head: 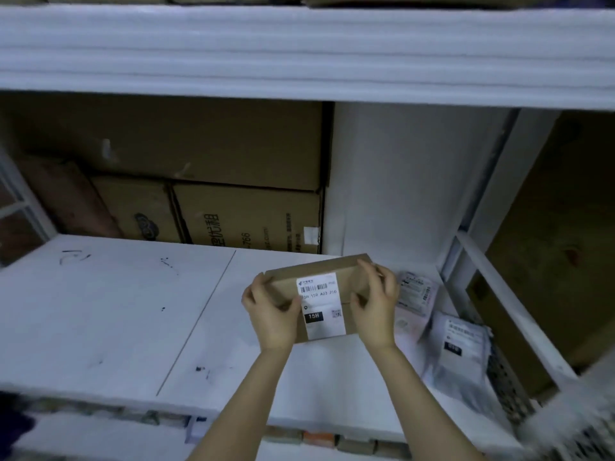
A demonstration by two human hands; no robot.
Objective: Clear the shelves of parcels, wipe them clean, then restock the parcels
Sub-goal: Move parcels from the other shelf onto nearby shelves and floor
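Note:
A small flat cardboard parcel point(349, 281) with a white shipping label marked "15H" sits between both my hands, over the right half of the white shelf point(109, 314). My left hand point(271, 311) grips its left edge. My right hand point(376, 304) grips its right edge, fingers curled over the top. Whether the parcel rests on the shelf or hovers just above it I cannot tell.
Two soft plastic mailer parcels point(416, 294) point(462, 347) lie at the shelf's right end beside the upright post point(509, 181). Large cardboard boxes point(246, 217) stand behind the shelf. The upper shelf's front edge point(299, 58) hangs overhead. More parcels show below the shelf's front lip.

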